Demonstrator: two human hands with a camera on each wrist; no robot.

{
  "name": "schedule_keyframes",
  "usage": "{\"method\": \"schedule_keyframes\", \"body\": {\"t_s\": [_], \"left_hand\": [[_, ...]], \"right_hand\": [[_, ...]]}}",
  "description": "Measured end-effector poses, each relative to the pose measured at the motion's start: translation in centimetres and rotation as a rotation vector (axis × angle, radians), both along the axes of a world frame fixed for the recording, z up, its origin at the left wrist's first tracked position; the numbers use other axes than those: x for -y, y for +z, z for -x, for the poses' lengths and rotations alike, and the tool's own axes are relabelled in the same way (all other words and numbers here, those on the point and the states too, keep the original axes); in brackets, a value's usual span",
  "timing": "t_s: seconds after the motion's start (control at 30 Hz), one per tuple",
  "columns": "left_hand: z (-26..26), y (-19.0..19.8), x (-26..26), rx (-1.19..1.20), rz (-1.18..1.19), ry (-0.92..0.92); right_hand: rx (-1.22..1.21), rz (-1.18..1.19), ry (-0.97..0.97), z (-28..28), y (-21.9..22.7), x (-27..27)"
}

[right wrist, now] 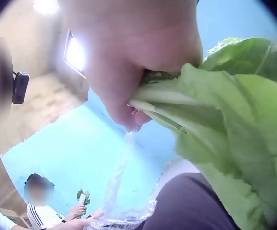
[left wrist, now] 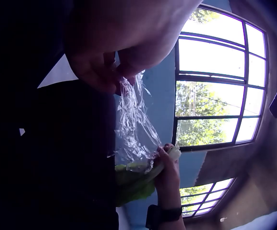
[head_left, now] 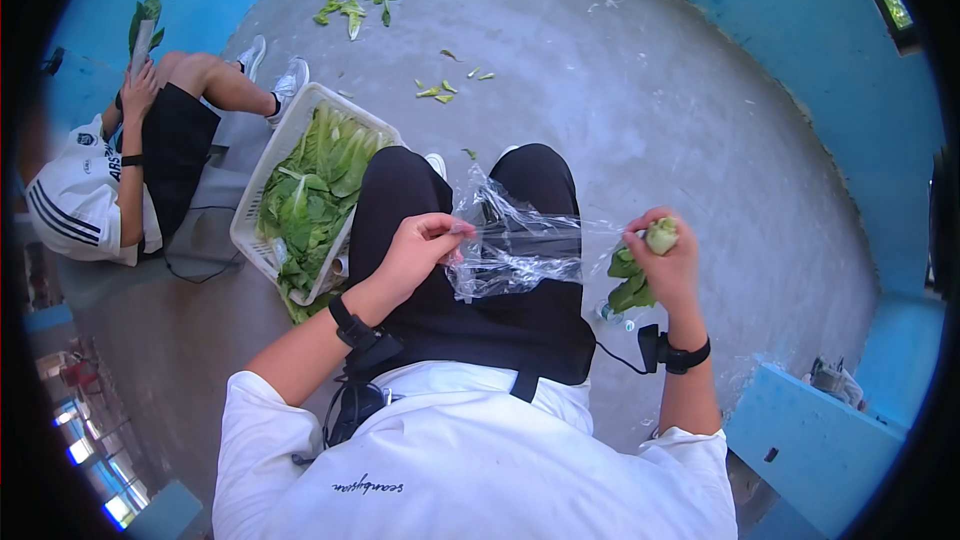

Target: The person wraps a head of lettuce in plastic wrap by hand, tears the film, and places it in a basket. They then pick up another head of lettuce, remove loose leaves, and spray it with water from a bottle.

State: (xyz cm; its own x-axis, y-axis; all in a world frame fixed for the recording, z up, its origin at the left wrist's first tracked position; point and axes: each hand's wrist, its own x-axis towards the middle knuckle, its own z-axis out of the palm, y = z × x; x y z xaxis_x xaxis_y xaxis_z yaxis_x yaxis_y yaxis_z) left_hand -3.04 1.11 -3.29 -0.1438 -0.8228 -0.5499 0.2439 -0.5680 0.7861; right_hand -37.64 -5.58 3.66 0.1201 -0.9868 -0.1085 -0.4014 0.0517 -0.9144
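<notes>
Between the two hands a clear plastic bag is stretched out over the dark trousers. My left hand pinches its left side between thumb and fingers. My right hand grips a leafy green vegetable round its stem, the pale cut end pointing up and the leaves hanging below. Its fingertips also pinch a drawn-out strand of the same plastic, seen in the right wrist view running from the fingertips down to the crumpled bag.
A white plastic crate heaped with leafy greens stands left of the knees. Loose leaves lie on the grey floor ahead. Another person sits at the left, holding a wrapped vegetable. A blue box-like block is at the lower right.
</notes>
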Motion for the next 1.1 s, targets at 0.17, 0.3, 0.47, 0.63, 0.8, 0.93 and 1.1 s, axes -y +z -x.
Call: {"method": "schedule_keyframes", "body": {"t_s": [0.17,0.3,0.47,0.63,0.8,0.93,1.1], "left_hand": [[2.0,-0.3,0.9,-0.054,-0.039,0.048],[1.9,-1.0,1.0,-0.183,0.017,0.196],[0.2,2.0,0.6,-0.086,0.382,0.101],[-0.9,7.6,-0.3,0.348,0.840,-0.238],[-0.7,10.2,-1.3,0.461,1.110,-0.370],[-0.9,11.4,-1.7,0.465,1.194,-0.409],[-2.3,11.8,-1.9,0.561,1.301,-0.355]], "right_hand": [[0.080,0.199,0.180,0.2,3.7,-1.9],[-0.212,0.155,0.785,-0.7,5.9,-3.6],[-0.443,-0.038,0.655,0.4,5.2,-3.1],[-0.319,-0.053,0.408,-0.6,5.3,-0.6],[-0.112,0.207,0.590,-5.4,3.7,1.0],[-0.196,0.212,0.667,-7.8,2.3,1.3],[-0.217,0.030,0.645,-5.9,3.6,2.2]]}}
